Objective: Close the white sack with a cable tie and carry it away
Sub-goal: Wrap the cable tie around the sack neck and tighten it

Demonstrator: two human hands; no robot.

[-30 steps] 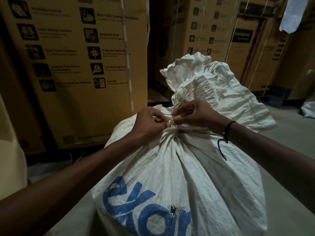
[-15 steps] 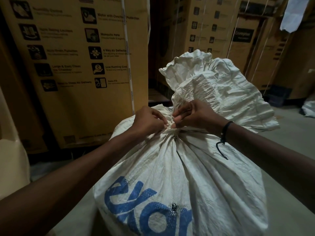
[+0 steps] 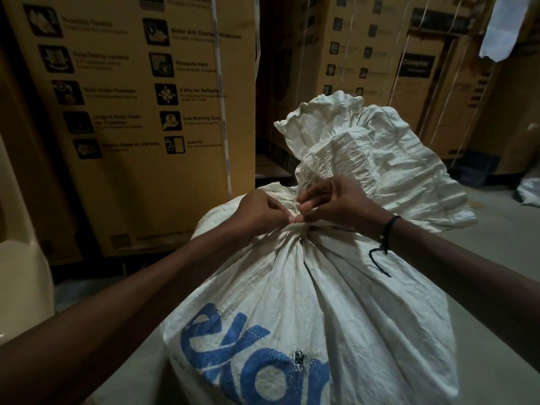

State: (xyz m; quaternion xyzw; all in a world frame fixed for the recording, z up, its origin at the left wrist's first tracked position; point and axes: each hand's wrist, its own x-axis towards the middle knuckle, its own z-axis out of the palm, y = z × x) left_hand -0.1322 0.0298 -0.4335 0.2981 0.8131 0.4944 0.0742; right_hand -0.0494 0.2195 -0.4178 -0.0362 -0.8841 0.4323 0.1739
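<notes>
**Sack at centre, cartons behind**

The sack (image 3: 306,302) is placed at lower centre of the frame, on the floor (image 3: 502,258). Both hands are set at its gathered neck: the left hand (image 3: 257,213) just left of the right hand (image 3: 336,204), fingertips touching. The loose sack top is spread above and right of them. A large carton (image 3: 131,112) is stood behind at upper left; further cartons (image 3: 380,54) are stacked at upper right.
</notes>
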